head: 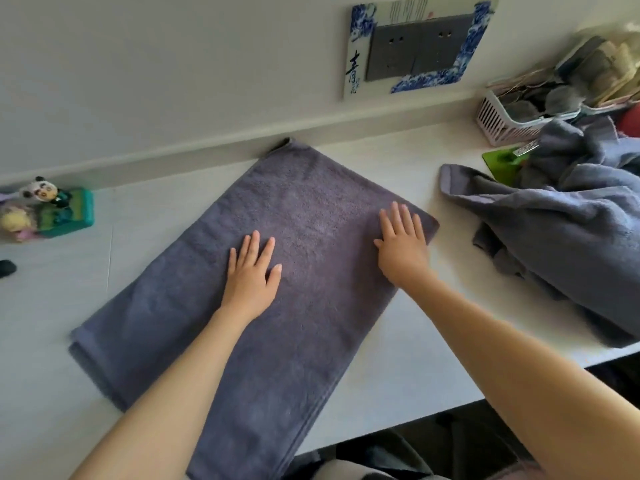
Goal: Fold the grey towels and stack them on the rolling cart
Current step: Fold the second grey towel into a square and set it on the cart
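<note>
White countertop (398,174) carries the half-folded grey towel (242,306) flat under the left hand (251,271) and right hand (403,251), both spread and gripping nothing, so uneven smoothing could skew its layers toward the towel heap (571,220) beyond the right hand.

Bare white tabletop (433,174) lies open between the flat grey towel (263,278) and the crumpled towel heap (571,230) to the right; more bare surface on the left, bounded by the panda figurine (43,194) on its green box (67,213); a pink basket (502,123) blocks the far right corner
</note>
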